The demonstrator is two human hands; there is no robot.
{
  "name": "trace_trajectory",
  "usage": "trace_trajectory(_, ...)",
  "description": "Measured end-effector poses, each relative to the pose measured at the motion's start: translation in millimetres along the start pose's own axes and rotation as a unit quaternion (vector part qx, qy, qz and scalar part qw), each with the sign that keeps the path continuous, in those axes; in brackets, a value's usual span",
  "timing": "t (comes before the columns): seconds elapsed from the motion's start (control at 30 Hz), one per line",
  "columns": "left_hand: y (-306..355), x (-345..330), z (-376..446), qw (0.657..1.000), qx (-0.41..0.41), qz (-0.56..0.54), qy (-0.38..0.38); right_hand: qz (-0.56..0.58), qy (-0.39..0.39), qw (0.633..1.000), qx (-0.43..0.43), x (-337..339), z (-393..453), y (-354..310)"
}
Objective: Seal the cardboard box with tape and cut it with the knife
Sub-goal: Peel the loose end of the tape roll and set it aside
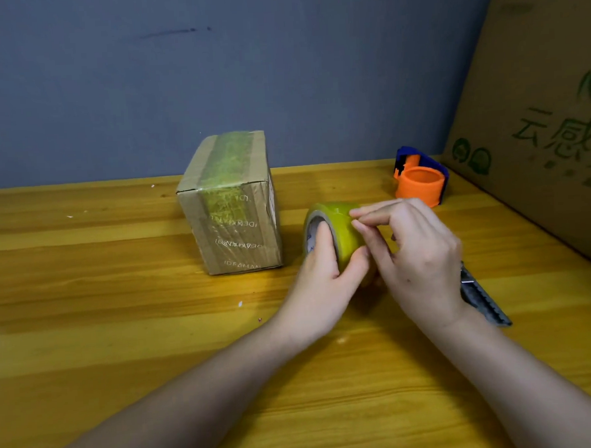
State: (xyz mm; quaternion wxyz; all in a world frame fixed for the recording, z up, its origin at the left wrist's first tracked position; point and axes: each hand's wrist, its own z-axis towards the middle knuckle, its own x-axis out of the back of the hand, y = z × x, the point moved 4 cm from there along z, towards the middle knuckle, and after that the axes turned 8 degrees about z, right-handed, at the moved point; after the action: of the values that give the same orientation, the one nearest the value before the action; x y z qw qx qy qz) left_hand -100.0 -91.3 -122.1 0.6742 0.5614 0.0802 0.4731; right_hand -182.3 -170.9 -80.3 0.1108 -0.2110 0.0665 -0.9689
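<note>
Your small brown cardboard box (230, 206), taped yellow-green, stands mid-counter (86, 303). At its three o'clock, your left hand (327, 273) grips the yellow-green tape roll (335, 228); right hand (415, 251) fingers (362, 220) pinch its surface. A grey knife (483, 299) lies partly hidden behind that wrist.

Table (86, 303) open left; box (231, 206) stands mid-table.

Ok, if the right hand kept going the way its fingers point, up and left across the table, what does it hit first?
The right hand has its fingertips already on the tape roll, so that is first. Past it, the small cardboard box probably lies in line, though depth is unclear.
</note>
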Motion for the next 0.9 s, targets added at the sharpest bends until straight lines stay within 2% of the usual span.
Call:
trace_trajectory(0.13, 2, -2, 0, 0.997, 0.009, -0.080, -0.006, -0.044, 0.000, 0.997, 0.063, 0, 2, -1)
trace_trajectory(0.5, 5, -4, 2, 0.972, 0.041, -0.226, -0.049, -0.013, 0.035, 0.996, 0.080, 0, 0, 0)
trace_trajectory(0.57, 5, -6, 1, 0.963, 0.053, -0.256, -0.072, -0.002, 0.044, 0.999, 0.032, 0, -1, 2)
trace_trajectory(0.7, 8, -4, -1, 0.960, 0.041, -0.256, -0.110, 0.051, 0.053, 0.980, -0.182, 3, -3, 19)
trace_trajectory(0.8, 9, -6, -2, 0.971, 0.016, -0.204, -0.127, 0.075, 0.060, 0.972, -0.214, 7, -2, 26)
trace_trajectory(0.9, 7, -3, -2, 0.985, -0.023, -0.133, -0.107, 0.089, 0.061, 0.969, -0.220, 7, -2, 26)
